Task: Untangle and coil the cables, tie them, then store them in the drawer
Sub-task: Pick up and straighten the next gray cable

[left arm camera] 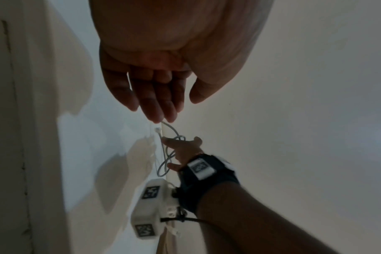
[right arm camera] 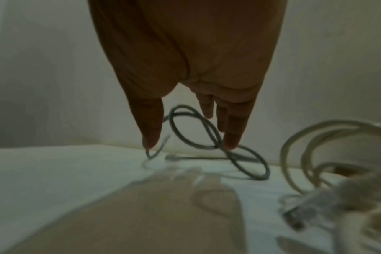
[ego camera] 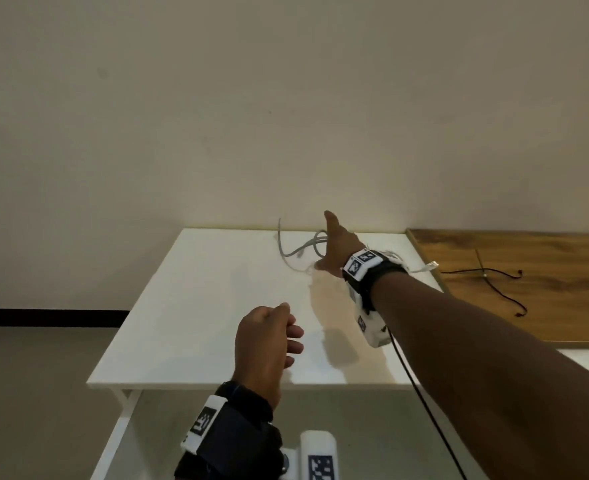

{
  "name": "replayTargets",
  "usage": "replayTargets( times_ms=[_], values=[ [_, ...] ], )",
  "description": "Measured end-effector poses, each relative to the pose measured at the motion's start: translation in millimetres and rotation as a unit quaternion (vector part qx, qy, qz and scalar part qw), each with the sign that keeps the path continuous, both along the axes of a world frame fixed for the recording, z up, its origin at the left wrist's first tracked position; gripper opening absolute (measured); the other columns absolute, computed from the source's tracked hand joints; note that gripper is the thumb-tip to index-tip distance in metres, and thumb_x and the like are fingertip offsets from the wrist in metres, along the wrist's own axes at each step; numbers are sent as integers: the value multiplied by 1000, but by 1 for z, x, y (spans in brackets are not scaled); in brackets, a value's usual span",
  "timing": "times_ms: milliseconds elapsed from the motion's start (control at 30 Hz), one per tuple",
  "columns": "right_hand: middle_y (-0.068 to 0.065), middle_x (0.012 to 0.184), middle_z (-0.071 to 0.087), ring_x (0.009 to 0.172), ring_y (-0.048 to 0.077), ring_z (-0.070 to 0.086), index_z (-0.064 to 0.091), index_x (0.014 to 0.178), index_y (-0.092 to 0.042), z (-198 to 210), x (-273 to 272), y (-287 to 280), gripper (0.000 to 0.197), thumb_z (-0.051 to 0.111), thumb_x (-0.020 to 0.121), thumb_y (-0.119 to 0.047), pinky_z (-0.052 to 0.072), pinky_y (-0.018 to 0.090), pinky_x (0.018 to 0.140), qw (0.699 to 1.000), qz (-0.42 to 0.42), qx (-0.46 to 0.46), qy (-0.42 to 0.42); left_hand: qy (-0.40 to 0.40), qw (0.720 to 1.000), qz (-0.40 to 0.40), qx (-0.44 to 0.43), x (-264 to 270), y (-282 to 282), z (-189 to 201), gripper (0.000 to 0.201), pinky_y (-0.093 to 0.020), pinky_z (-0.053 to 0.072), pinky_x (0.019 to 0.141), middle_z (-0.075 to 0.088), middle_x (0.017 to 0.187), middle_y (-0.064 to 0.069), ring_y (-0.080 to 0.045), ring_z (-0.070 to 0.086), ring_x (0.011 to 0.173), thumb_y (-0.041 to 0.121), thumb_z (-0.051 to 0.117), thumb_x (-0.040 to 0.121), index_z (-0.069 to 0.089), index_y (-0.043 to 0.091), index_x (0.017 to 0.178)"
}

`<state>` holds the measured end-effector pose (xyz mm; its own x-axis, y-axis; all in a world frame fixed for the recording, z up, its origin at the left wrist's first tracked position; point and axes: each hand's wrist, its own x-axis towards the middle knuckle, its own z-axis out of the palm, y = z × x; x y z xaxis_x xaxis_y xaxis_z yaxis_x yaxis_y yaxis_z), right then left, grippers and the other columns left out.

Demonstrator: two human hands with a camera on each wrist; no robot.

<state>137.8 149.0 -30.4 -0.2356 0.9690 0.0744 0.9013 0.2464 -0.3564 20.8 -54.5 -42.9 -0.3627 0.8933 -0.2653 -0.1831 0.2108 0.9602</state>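
A grey cable (ego camera: 288, 252) lies in loose loops at the back of the white table (ego camera: 199, 323), close to the wall. My right hand (ego camera: 331, 242) is stretched out over it with straight fingers. In the right wrist view the right hand (right arm camera: 189, 144) has its fingertips (right arm camera: 230, 144) right at the grey cable's (right arm camera: 264, 165) loops, without curling round them. My left hand (ego camera: 286, 327) hovers over the table's middle, loosely curled and holding nothing. The left wrist view shows the left hand (left arm camera: 178, 110) relaxed, with the grey cable (left arm camera: 174, 131) and the right hand (left arm camera: 180, 147) beyond it.
A white cable (right arm camera: 285, 146) lies coiled to the right of the grey one; its plug end (ego camera: 432, 265) pokes out behind my right wrist. A wooden table (ego camera: 546, 306) adjoins on the right with a thin black cable (ego camera: 490, 271) on it. The wall stands directly behind.
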Motion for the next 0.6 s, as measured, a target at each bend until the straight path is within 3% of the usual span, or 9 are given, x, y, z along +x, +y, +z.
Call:
replayTargets(
  times_ms=[67, 100, 200, 333, 433, 500, 600],
  values=[
    [14, 133, 52, 117, 36, 55, -5, 157, -23, -20, -16, 8, 112, 76, 80, -21, 49, 45, 92, 998, 4, -2, -67, -10, 1000, 5, 8, -5, 2, 4, 21, -31, 40, 56, 65, 71, -8, -20, 53, 58, 22, 53, 96, 60, 6, 85],
    [14, 131, 52, 117, 36, 54, -2, 157, -22, -30, -21, 11, 105, 72, 83, -23, 49, 46, 92, 995, -7, 12, -100, -13, 1000, 8, 12, -8, 3, 5, 21, -31, 40, 56, 65, 72, -8, -20, 54, 57, 23, 53, 96, 60, 6, 85],
    [15, 130, 52, 121, 35, 49, 39, 141, -15, -43, -28, 6, 63, 68, 87, -29, 46, 44, 96, 991, 6, 17, -136, -18, 999, 31, 23, -14, 7, 7, 20, -31, 41, 55, 66, 74, -9, -20, 55, 58, 23, 53, 96, 60, 5, 90],
    [14, 122, 56, 112, 32, 57, 53, 121, -13, -27, -34, -22, 42, 71, 87, -29, 47, 37, 89, 998, 52, 10, -31, -3, 996, 79, 31, -18, 12, 6, 19, -31, 42, 55, 69, 78, -11, -20, 58, 58, 25, 54, 96, 57, 7, 99],
    [7, 103, 64, 95, 24, 60, 58, 103, -14, 2, -30, -57, 34, 74, 84, -37, 48, 33, 77, 996, 63, 6, 67, 35, 994, 96, 46, -17, 10, 9, 15, -31, 43, 57, 71, 83, -10, -21, 61, 62, 20, 55, 93, 57, 8, 102],
    [-2, 87, 65, 82, 16, 60, 60, 92, -16, 28, -21, -88, 32, 76, 82, -41, 47, 29, 69, 988, 62, 5, 143, 63, 990, 107, 60, -15, 5, 14, 15, -30, 43, 59, 70, 86, -9, -22, 63, 69, 13, 55, 90, 56, 10, 104],
    [-8, 78, 63, 71, 5, 57, 59, 86, -20, 56, 3, -142, 29, 75, 81, -44, 43, 19, 60, 972, 60, 15, 226, 84, 981, 140, 100, -10, -3, 21, 19, -31, 45, 64, 68, 92, -7, -26, 65, 82, 10, 56, 88, 55, 17, 105]
  ],
)
